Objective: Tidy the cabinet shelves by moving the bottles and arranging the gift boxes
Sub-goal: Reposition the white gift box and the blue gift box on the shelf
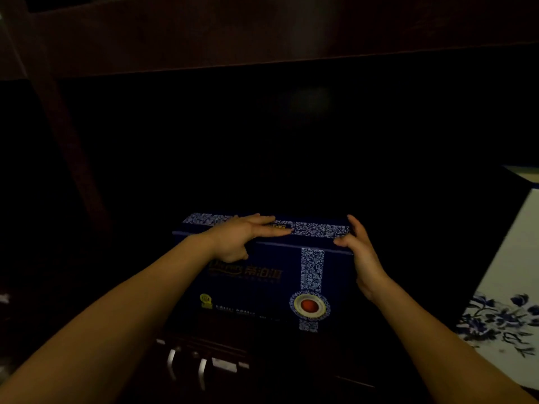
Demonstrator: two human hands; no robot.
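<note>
A person is squaring up a dark blue gift box [256, 287] inside a dim cabinet. The box is standing lengthwise across the middle of the opening with its long printed front facing the camera. A blue-and-white patterned band [318, 229] is running across the lid and down the front to a round, red-centred emblem [309, 305].

The left hand [242, 234] is lying flat on the lid, fingers straight and together and thumb hanging over the front edge. It is pressing rather than gripping, apparently to steady the box from above. The right hand [361, 258] is bracing the box's right end, fingers nearly straight and upright against the end panel and thumb touching the lid's front edge near the corner. It is open and clasping nothing. Placed this way, the hands seem to be guiding a slide or a straightening push rather than preparing a lift.

To the right, apart from the blue box, a white box [507, 258] printed with blue flowers is waiting, likely the next to be arranged. Pale metal handles [201, 371] are catching light below the blue box. A dark wooden rail [262, 33] is crossing overhead and a post [64, 126] is slanting down at left. The surface under the box is too dark to make out, and no bottles are showing.
</note>
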